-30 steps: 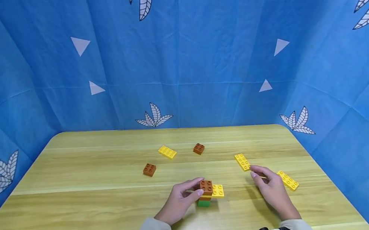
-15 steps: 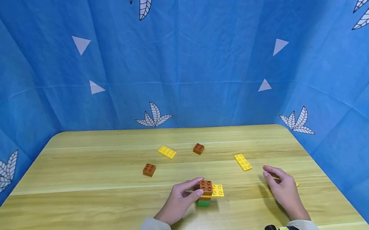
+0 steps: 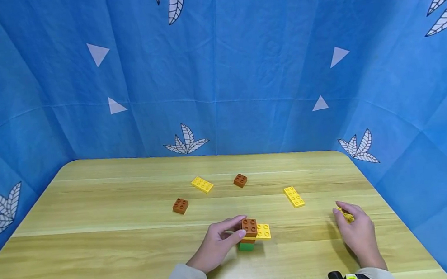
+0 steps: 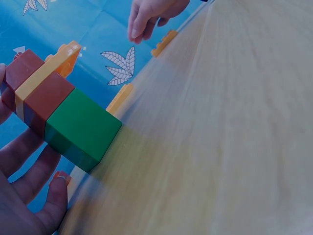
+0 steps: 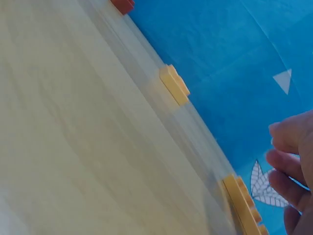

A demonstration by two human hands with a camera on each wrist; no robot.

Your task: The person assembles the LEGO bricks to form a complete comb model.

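Observation:
My left hand [image 3: 215,248] grips a small stack of toy building bricks by its top, thumb and forefinger at the upper brown brick [image 3: 249,226]. The left wrist view shows the stack's green brick [image 4: 83,128] lowest on the table, then a brown brick [image 4: 49,100], a yellow brick [image 4: 46,76] jutting sideways, and brown on top. My right hand [image 3: 359,236] hovers at the right, fingers loosely bent and holding nothing. Beneath it lies a yellow eight-stud brick [image 3: 346,215], partly covered by the fingers in the head view; the right wrist view shows the same yellow brick [image 5: 243,205] below the fingertips.
Farther back on the wooden table [image 3: 117,259] lie two yellow bricks, one right of centre [image 3: 294,197] and another yellow brick [image 3: 202,184] at the back. Two brown bricks sit nearby, a left brown brick [image 3: 180,206] and a rear brown brick [image 3: 240,180]. A blue curtain [image 3: 216,67] surrounds the table.
My right hand has moved right, from beside the yellow brick right of centre to over the rightmost yellow brick. The left hand and the stack stay in place.

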